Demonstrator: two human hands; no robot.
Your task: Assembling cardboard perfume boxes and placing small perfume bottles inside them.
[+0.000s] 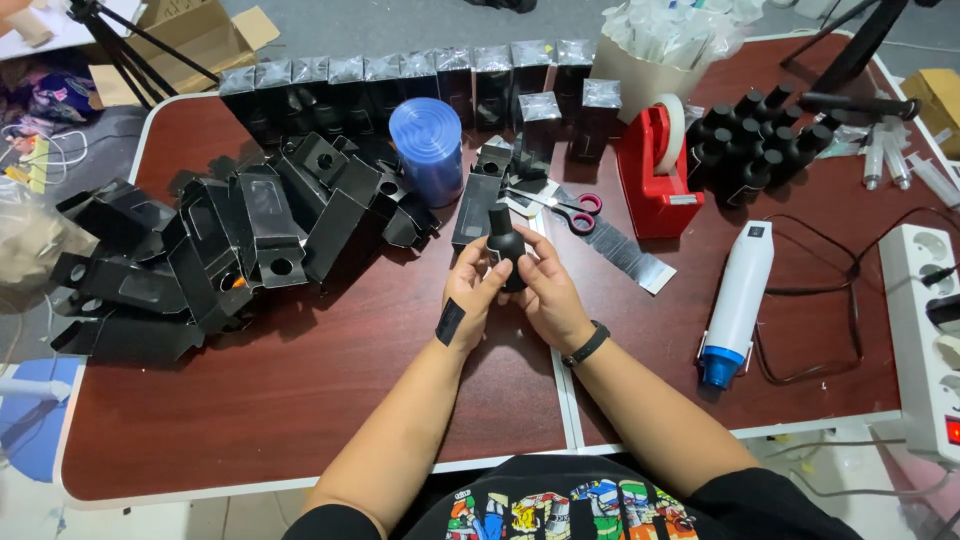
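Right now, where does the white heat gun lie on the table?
The heat gun lies right of both hands, between the red tape dispenser and the power strip.

Small packing workshop: folded black boxes heaped on table, tape dispenser, heat gun (corded).

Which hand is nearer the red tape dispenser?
Right. The right hand is below-left of the red tape dispenser, holding the black bottle; the left hand is farther left.

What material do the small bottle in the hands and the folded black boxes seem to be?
Bottle: probably glass or hard plastic, black and glossy, with soft highlights. Boxes: likely thin card, black with some sheen, showing sharp creases and flat flaps.
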